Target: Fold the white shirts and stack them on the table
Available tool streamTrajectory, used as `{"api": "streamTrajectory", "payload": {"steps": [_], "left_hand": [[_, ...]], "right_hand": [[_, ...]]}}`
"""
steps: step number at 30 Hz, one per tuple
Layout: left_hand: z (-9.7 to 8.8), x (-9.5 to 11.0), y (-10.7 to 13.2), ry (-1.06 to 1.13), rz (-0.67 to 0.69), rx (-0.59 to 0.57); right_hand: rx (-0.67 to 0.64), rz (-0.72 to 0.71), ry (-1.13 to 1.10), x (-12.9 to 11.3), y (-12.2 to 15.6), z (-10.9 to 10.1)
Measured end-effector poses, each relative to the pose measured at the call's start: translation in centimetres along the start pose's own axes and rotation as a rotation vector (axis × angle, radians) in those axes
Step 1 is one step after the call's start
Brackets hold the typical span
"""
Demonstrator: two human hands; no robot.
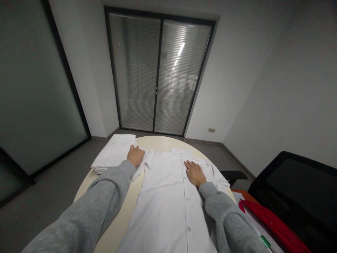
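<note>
"Where's the white shirt (163,200)?"

"Spread along the table (155,141), right of the folded white cloth (114,151). Looks light, soft, quick to crease; best held at the shoulders (150,160)."

"The hands?"

"Right hand (195,173) flat on it, gripping nothing. Left hand (136,155) curled at the left-side sleeve (138,171); can't tell if it's pinching. I see no containers."

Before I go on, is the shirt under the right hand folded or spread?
Spread: the shirt lies buttons up, a sleeve out on each side.
</note>
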State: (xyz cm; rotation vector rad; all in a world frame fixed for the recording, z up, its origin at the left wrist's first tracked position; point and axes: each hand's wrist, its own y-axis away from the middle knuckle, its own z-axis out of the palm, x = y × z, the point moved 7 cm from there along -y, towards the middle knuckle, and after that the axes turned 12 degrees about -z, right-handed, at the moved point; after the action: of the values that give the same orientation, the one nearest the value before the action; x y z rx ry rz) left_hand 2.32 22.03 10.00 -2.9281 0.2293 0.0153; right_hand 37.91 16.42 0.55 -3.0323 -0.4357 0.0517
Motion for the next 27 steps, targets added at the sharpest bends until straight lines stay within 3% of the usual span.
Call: {"api": "streamTrajectory", "payload": {"steps": [3,7,11,13,15,18,20,23,27], "left_hand": [[-3.5,-2.8,-0.6,0.053,-0.131,0.128],[-8.3,-9.6,-0.4,0.110,-0.404,0.305],[-9.4,-14.9,0.8,0.020,-0.655,0.293],[-8.8,-14.9,1.2,0.005,-0.654,0.304],[-7.4,-12.6,1.1,0.027,-0.501,0.305],[-3.1,-8.1,0.6,0.056,-0.270,0.131],[0.0,-6.6,0.6,0.054,-0.267,-0.014],[2.4,-6.4,0.5,0.054,-0.330,-0.116],[2.2,-8.4,0.1,0.108,-0.385,-0.143]], "right_hand": [[0.000,-0.005,0.000,0.0,0.0,0.0],[0.004,-0.007,-0.003,0.0,0.1,-0.1],[0.005,-0.008,-0.006,0.0,0.0,0.0],[0.009,-0.006,0.003,0.1,0.0,0.1],[0.007,-0.004,0.011,0.3,-0.1,0.3],[-0.001,-0.001,0.011,0.5,-0.2,0.5],[-0.002,0.001,0.009,0.5,-0.2,0.5],[-0.002,-0.003,0.007,0.4,-0.1,0.4],[-0.001,-0.004,0.002,0.2,0.0,0.3]]}}
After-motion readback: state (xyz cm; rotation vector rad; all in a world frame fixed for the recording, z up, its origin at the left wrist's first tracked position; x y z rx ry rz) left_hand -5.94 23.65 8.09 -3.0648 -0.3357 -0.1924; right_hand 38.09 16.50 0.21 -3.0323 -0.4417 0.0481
